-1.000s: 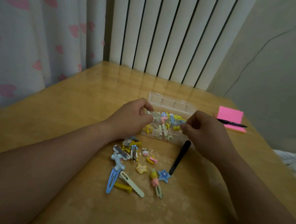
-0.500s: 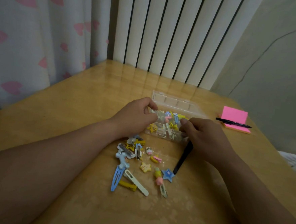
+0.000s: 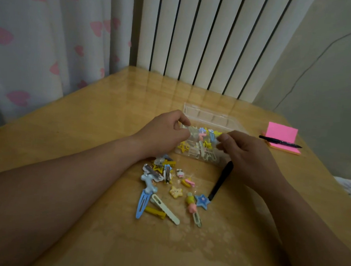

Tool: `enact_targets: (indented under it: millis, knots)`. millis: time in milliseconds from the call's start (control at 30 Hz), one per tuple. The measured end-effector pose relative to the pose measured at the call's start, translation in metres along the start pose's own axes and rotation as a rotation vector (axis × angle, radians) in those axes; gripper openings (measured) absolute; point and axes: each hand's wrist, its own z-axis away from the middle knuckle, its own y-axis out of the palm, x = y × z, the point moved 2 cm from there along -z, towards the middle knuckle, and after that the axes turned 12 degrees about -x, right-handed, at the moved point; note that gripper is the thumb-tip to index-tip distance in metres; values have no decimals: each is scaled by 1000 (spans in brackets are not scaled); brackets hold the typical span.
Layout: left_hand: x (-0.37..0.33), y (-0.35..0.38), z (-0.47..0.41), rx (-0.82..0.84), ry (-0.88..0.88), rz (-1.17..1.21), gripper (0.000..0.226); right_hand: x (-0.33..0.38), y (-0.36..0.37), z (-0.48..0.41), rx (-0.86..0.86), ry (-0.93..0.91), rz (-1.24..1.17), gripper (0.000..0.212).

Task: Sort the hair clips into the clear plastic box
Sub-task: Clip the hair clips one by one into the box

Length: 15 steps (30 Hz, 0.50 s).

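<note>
The clear plastic box (image 3: 194, 155) stands mid-table with its lid (image 3: 211, 116) open behind it, and several coloured hair clips lie inside. My left hand (image 3: 164, 132) pinches the box's left rim. My right hand (image 3: 246, 152) is curled at the box's right side, thumb and forefinger pinched over the rim; what lies between them is hidden. In front of the box is a loose pile of clips: a long blue one (image 3: 142, 203), a cream one (image 3: 165, 209), a yellow star (image 3: 175, 192), a blue star (image 3: 202, 201) and a long black clip (image 3: 221, 181).
A pink sticky-note pad (image 3: 282, 133) with a black pen (image 3: 280, 141) across it lies at the table's right edge. A radiator (image 3: 208, 41) and a heart-print curtain (image 3: 42, 40) stand behind the wooden table (image 3: 88, 116).
My right hand has lifted from the box's front right corner to its right rim. My left hand has stayed at the left rim. The loose clips have not moved.
</note>
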Motion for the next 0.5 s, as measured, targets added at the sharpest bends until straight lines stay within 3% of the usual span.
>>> enact_targets:
  millis: [167,233,400,500]
  knots:
    - [-2,-2,0,0,5,-10,22,24,-9,5,-160,-105,-54,14]
    - [-3,-1,1,2,-7,-2,23,41,-13,12,-104,-165,-106,10]
    - [-6,0,1,-5,-51,4,41,78,-6,35,443,-267,-70,13]
    - [-3,0,0,-4,-43,2,33,92,-1,49,690,-300,0,19]
